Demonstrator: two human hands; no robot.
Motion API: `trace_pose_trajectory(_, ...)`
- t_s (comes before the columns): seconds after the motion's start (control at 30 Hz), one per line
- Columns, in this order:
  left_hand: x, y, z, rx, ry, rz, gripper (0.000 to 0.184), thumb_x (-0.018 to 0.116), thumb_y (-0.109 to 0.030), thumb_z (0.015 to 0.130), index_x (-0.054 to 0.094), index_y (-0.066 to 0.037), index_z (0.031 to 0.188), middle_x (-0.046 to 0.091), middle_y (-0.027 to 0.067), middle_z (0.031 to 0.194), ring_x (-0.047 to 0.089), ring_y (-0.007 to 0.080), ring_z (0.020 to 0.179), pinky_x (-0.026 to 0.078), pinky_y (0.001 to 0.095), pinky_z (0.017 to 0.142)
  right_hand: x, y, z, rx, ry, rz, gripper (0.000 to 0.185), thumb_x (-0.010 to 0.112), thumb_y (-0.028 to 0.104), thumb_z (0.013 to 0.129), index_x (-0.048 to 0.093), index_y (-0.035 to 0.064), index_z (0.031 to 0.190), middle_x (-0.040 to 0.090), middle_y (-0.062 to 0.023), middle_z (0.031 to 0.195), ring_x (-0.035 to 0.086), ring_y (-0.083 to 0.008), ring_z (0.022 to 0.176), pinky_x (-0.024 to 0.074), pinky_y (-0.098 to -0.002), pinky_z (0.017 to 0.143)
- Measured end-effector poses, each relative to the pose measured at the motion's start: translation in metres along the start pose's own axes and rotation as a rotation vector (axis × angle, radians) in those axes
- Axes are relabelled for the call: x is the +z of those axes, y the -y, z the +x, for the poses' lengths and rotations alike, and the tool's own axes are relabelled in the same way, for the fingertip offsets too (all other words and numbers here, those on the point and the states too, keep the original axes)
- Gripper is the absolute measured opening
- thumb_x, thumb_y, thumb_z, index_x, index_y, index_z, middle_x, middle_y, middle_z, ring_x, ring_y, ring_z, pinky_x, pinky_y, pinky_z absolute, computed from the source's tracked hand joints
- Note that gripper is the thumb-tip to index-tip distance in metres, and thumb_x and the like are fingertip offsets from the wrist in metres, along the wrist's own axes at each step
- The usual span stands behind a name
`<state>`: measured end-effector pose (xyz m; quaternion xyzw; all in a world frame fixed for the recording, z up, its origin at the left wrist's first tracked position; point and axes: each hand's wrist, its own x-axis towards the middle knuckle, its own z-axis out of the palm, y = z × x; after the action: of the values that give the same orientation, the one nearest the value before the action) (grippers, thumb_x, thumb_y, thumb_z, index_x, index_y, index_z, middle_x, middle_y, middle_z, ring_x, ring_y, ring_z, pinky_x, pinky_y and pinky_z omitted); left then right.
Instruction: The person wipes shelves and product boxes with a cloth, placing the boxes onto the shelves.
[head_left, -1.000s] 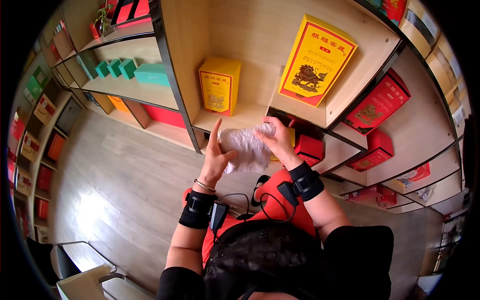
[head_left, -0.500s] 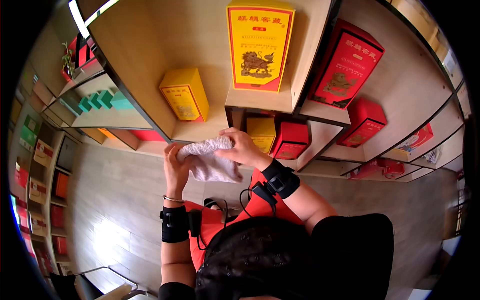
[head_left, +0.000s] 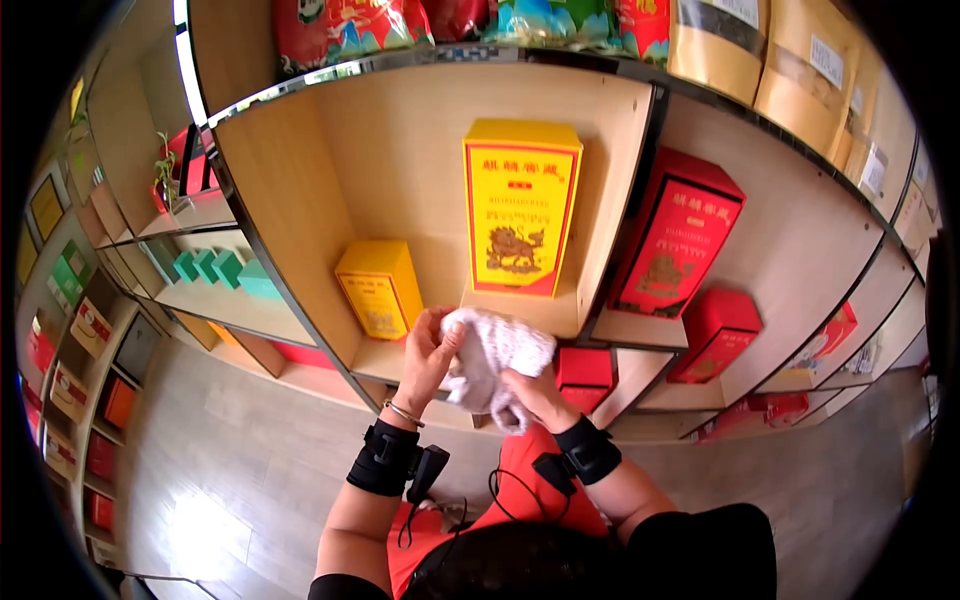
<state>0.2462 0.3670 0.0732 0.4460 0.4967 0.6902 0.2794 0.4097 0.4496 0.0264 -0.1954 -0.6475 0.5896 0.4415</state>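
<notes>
A pale pinkish-white cloth (head_left: 500, 350) hangs bunched between my two hands, in front of the shelf unit. My left hand (head_left: 430, 355) grips its left side, thumb on top. On the lower right, my right hand (head_left: 541, 396) holds the cloth, its fingertips partly hidden in the folds. Just behind the cloth stands a tall yellow box (head_left: 522, 215) with a red border and a lion-like figure. A smaller yellow box (head_left: 380, 290) is beyond my left hand, and a small red box (head_left: 586, 377) is close to my right hand.
Two more red boxes, one tall (head_left: 680, 235) and one shorter (head_left: 715, 335), stand in the right compartments. Colourful bags (head_left: 360, 25) and brown paper pouches (head_left: 805, 70) line the upper shelf. Small green boxes (head_left: 225, 268) sit at left. Black shelf edges (head_left: 640, 200) divide the compartments.
My view has tilted up, bringing the upper shelf into sight. My hands have moved right with the cloth, which went from a folded roll to a loose bunch; my right hand is now lower on it.
</notes>
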Motion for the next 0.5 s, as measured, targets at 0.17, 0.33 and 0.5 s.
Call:
trace_pose_trajectory(0.17, -0.007, -0.007, 0.088, 0.013, 0.065, 0.213, 0.094, 0.082, -0.031, 0.077, 0.026, 0.003, 0.145, 0.033, 0.0255, 0.146, 0.032, 0.0302, 0.139, 0.036, 0.0399, 0.108, -0.05, 0.019, 0.045, -0.094, 0.009, -0.29, 0.038, 0.069, 0.006, 0.073, 0.066, 0.0005, 0.11, 0.068, -0.0145, 0.111, 0.066, -0.0216, 0.102, 0.0506, -0.0338, 0.09)
trace_pose_trajectory(0.33, -0.008, 0.016, 0.174, 0.135, 0.177, 0.342, 0.125, 0.09, -0.03, 0.067, 0.002, -0.004, 0.152, 0.019, 0.0285, 0.154, 0.014, 0.0342, 0.146, 0.019, 0.0407, 0.117, -0.066, -0.006, 0.077, -0.041, 0.232, -0.315, 0.055, 0.066, -0.001, 0.07, 0.058, 0.0021, 0.124, 0.065, -0.0128, 0.117, 0.063, -0.0218, 0.108, 0.0492, -0.0331, 0.094)
trace_pose_trajectory(0.5, -0.005, 0.014, 0.211, -0.002, 0.39, 0.0, 0.131, 0.091, -0.02, 0.063, -0.002, -0.007, 0.153, 0.023, 0.0206, 0.155, 0.02, 0.0289, 0.145, 0.021, 0.0389, 0.116, -0.076, -0.026, 0.084, 0.046, 0.273, -0.211, 0.052, 0.066, 0.004, 0.07, 0.06, 0.0021, 0.121, 0.066, -0.013, 0.114, 0.064, -0.0217, 0.106, 0.0487, -0.0334, 0.094)
